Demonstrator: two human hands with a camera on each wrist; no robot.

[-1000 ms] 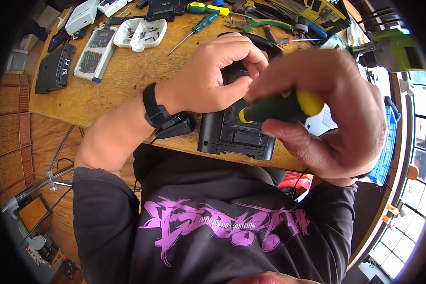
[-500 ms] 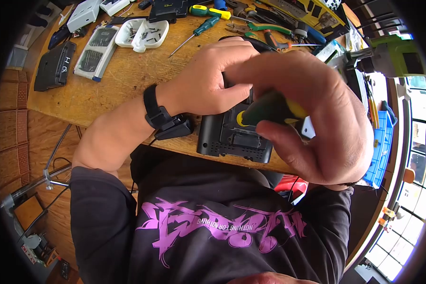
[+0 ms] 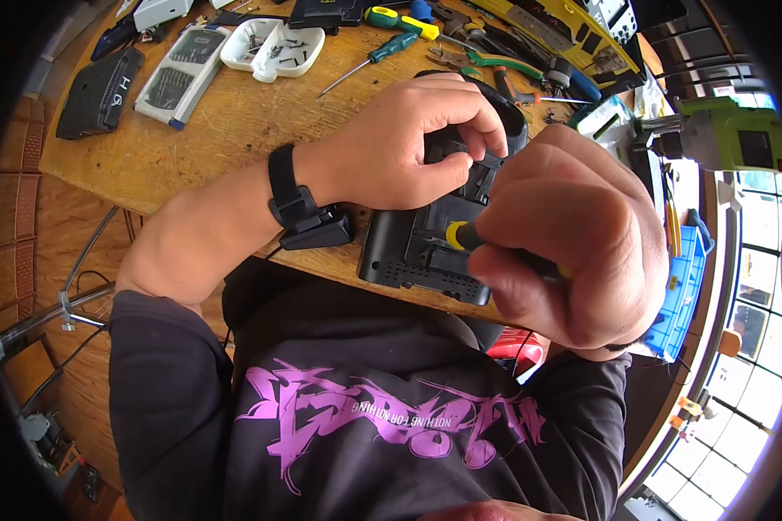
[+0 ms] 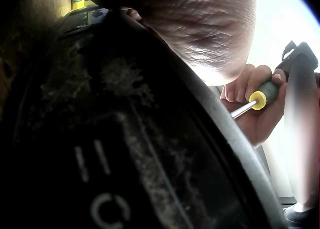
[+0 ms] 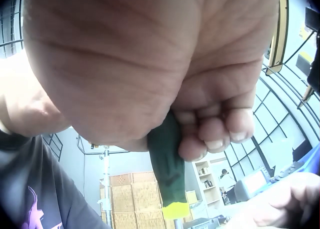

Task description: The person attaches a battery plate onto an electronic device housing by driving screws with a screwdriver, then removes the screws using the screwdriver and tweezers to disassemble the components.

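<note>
A black plastic device (image 3: 382,252) with vent slots lies at the table's near edge. My left hand (image 3: 417,143) grips its upper part from the left, fingers bent over it and thumb along the top; in the left wrist view the palm overlaps the casing (image 4: 100,89). My right hand (image 3: 573,234) is wrapped around the green handle of a screwdriver (image 5: 167,159) with a yellow collar. Its metal shaft shows beyond the casing's edge in the left wrist view, pointing down toward the device. The tip is hidden.
Around the device lie a white box of screws (image 3: 291,52), a bit case (image 3: 182,78), another green screwdriver (image 3: 382,52), pliers (image 3: 495,61) and a black module (image 3: 100,94). A green power drill (image 3: 721,135) and a blue basket (image 3: 673,295) are at the right.
My right hand has rotated on the screwdriver handle, its fingers folding from a spread arch into a closer grip. The left hand stays over the device. The whole view has shifted slightly.
</note>
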